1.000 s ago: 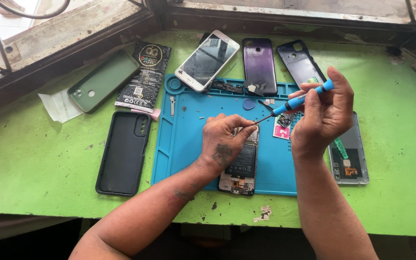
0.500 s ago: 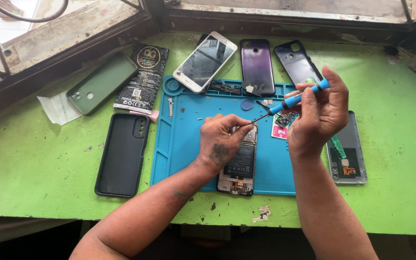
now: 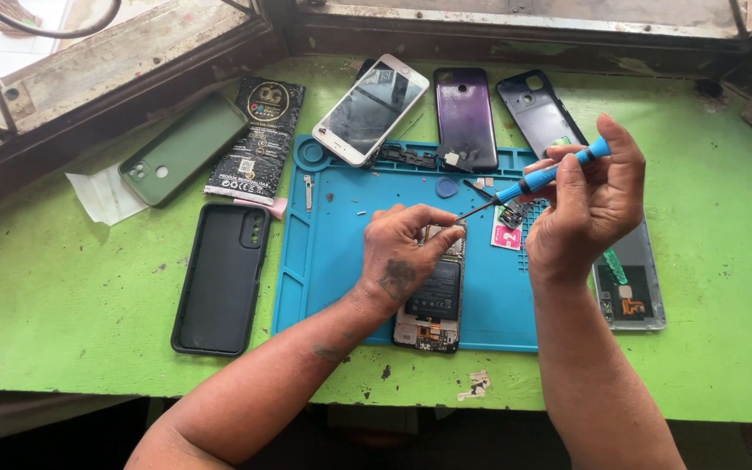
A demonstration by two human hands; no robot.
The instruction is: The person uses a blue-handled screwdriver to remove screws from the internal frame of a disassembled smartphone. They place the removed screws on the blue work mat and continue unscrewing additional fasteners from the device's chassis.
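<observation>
Fingers of my right hand (image 3: 589, 204) pinch the blue-handled screwdriver (image 3: 537, 180) near its top, thumb and forefinger closed tight round the handle, shaft slanting down toward my left. Left hand (image 3: 406, 252) fingers (image 3: 433, 218) are curled narrow over the top end of the opened phone (image 3: 435, 296), pressing it down on the blue mat (image 3: 332, 252); cannot tell if a screw sits under them. Driver tip hangs just beside my left fingertips, close to the phone's upper edge, not clearly touching.

Beyond my fingers: white phone (image 3: 372, 109), purple back cover (image 3: 466, 113), dark back cover (image 3: 537, 109). Under my right wrist, a bare frame with flex (image 3: 628, 292). Far out past my left hand, black case (image 3: 224, 274), green case (image 3: 183, 148), all on the green tabletop (image 3: 63, 305).

Risks, my read: tip sits so near my left fingertips that a slip could jab them or scratch the board. Battery is exposed just below, so a stray stab could puncture it. Tiny loose parts on the mat could roll off if my wrist sweeps them.
</observation>
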